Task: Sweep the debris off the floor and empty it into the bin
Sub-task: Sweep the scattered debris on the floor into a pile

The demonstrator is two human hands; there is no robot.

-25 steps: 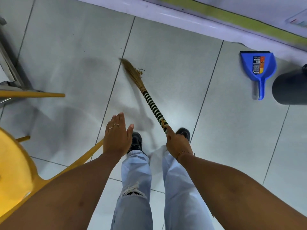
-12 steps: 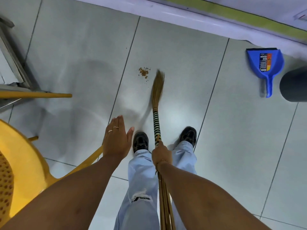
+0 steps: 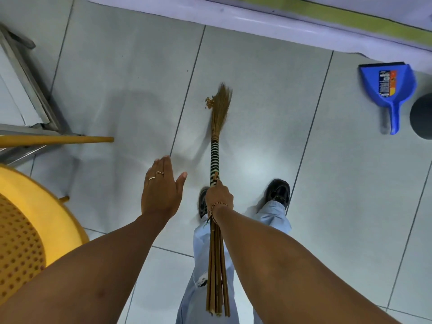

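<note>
Gathering the debris (image 3: 209, 103) with the broom (image 3: 215, 157).
The right hand (image 3: 218, 195) grips the broom; the left hand (image 3: 161, 188) hangs spread, empty. Short strokes rightward toward the dustpan (image 3: 388, 86) should work best.

Bright, even illumination from overhead. Soft glare patch on glossy floor tiles (image 3: 253, 169) just right of broom (image 3: 215, 157). Diffuse grey shadows left of centre and beneath left hand (image 3: 161, 187). Slight motion softness at broom bristles. Sharp focus on forearms. Marked wide-angle distortion: bowed tile joints, curved wall base (image 3: 257, 24) along top edge, stretched corners.
</note>
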